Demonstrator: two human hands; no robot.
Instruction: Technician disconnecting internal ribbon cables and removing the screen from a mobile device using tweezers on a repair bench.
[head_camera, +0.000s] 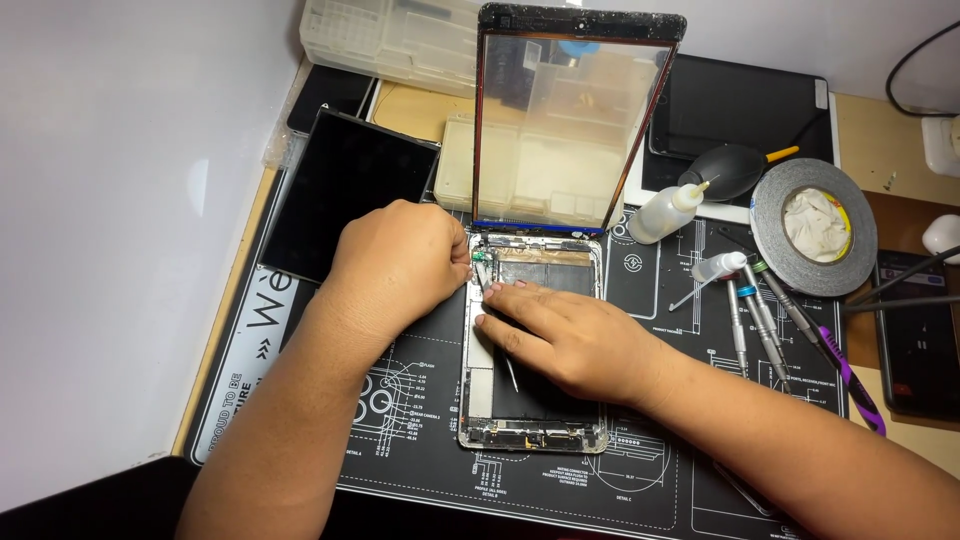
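An opened tablet body (533, 432) lies on a black repair mat (660, 470), its glass front panel (570, 120) tilted upright at the far end. My left hand (400, 262) rests at the body's upper left corner, fingers curled near a small green part (479, 257). My right hand (565, 335) lies flat across the inside of the body and holds thin metal tweezers (509, 372), whose tips point to that same corner.
A loose dark screen (345, 190) lies at the left. A squeeze bottle (665, 212), a black air blower (730, 168), a tape roll (812, 225) and several screwdrivers (765, 325) sit at the right. Plastic parts boxes (390, 40) stand at the back.
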